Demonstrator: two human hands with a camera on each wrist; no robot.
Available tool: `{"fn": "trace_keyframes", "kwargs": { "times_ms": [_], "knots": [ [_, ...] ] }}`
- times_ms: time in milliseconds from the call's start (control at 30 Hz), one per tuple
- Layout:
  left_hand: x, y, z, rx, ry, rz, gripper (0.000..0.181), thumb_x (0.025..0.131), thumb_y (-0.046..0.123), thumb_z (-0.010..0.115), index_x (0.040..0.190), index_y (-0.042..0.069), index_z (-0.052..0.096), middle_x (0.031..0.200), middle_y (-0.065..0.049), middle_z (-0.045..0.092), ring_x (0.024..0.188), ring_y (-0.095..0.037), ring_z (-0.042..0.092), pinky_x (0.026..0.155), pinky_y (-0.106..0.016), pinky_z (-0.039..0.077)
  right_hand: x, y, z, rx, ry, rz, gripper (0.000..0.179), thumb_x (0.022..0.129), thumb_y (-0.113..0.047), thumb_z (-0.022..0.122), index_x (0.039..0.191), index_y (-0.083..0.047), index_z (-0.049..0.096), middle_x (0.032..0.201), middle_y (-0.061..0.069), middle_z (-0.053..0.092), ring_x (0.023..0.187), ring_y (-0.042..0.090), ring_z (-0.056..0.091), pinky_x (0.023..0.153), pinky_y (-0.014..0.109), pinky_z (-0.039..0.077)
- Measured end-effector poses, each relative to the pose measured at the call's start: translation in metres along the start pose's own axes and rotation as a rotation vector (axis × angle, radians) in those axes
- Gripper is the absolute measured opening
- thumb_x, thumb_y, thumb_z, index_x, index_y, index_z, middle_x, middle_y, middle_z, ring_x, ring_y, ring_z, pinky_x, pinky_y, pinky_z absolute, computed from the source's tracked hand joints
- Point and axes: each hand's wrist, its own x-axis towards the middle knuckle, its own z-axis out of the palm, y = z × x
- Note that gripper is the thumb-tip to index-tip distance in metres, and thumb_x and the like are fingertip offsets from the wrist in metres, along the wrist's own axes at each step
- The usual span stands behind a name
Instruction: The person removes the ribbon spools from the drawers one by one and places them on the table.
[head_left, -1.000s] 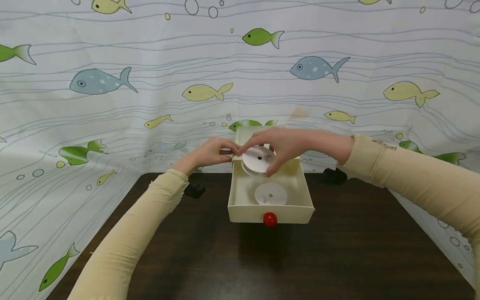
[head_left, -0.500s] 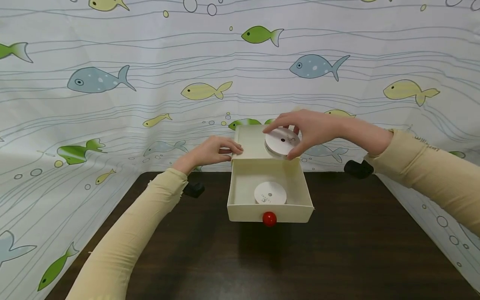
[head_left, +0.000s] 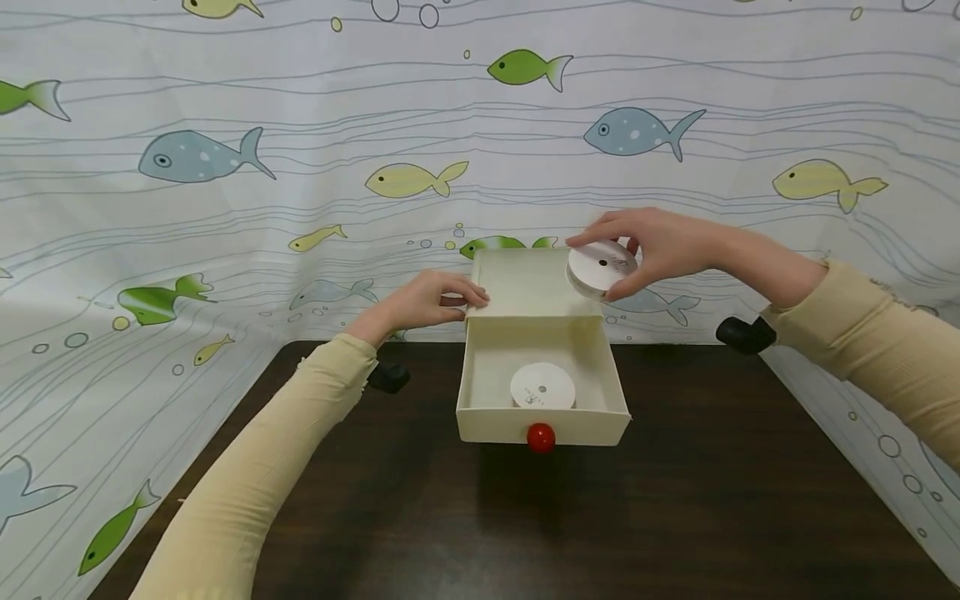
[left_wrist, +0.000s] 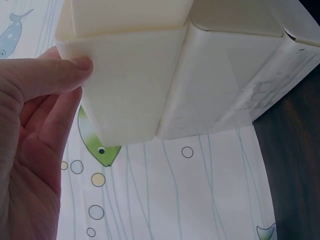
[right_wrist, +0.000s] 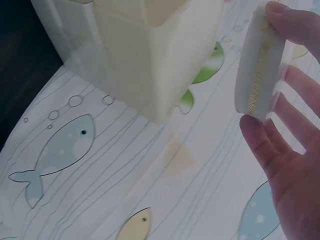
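My right hand [head_left: 667,242] holds a white ribbon spool [head_left: 602,268] by its rim, thumb on one side and fingers on the other. The right wrist view shows the spool [right_wrist: 260,65] edge-on, with a yellowish band between its pale flanges. My left hand [head_left: 423,304] grips the left front corner of a cream drawer box [head_left: 536,279]; the left wrist view has its thumb [left_wrist: 75,72] against the box's side. Below, the drawer [head_left: 487,358] is pulled out, with a red knob [head_left: 541,437] on its front. Another white spool [head_left: 543,386] lies flat inside it.
The box stands at the back of a dark brown tabletop [head_left: 540,533]. Fish-printed white sheeting [head_left: 420,100] rises behind and at both sides. A black wrist camera [head_left: 746,335] sits under the right wrist, and another [head_left: 388,378] under the left.
My right hand has lifted the spool out of the drawer area and carried it up and to the right, past the box's top right corner. My left hand stays at the box corner.
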Motion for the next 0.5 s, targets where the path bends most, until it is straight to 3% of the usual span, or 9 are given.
{"fn": "trace_keyframes", "kwargs": {
  "times_ms": [333,500],
  "knots": [
    [0.002,-0.003,0.002,0.008,0.009,0.009,0.030,0.090,-0.007,0.064,0.117,0.004,0.073,0.132,-0.015,0.065,0.129,-0.029,0.058,0.103,-0.038,0.054,-0.013,0.029,0.012,-0.061,0.073,0.057,0.076,0.074,-0.031,0.087,0.143,-0.022,0.055,0.130,0.002,0.061,0.099,0.013,0.050,0.078,0.031,0.056],
    [0.002,-0.004,0.001,0.094,0.015,0.043,0.031,0.090,-0.004,0.065,0.118,0.007,0.073,0.132,-0.012,0.066,0.131,-0.028,0.057,0.106,-0.040,0.053,-0.023,0.045,0.021,-0.076,0.093,0.107,0.076,0.074,-0.034,0.087,0.142,-0.021,0.056,0.131,0.004,0.061,0.098,0.015,0.051,0.078,0.032,0.056]
  ]
}}
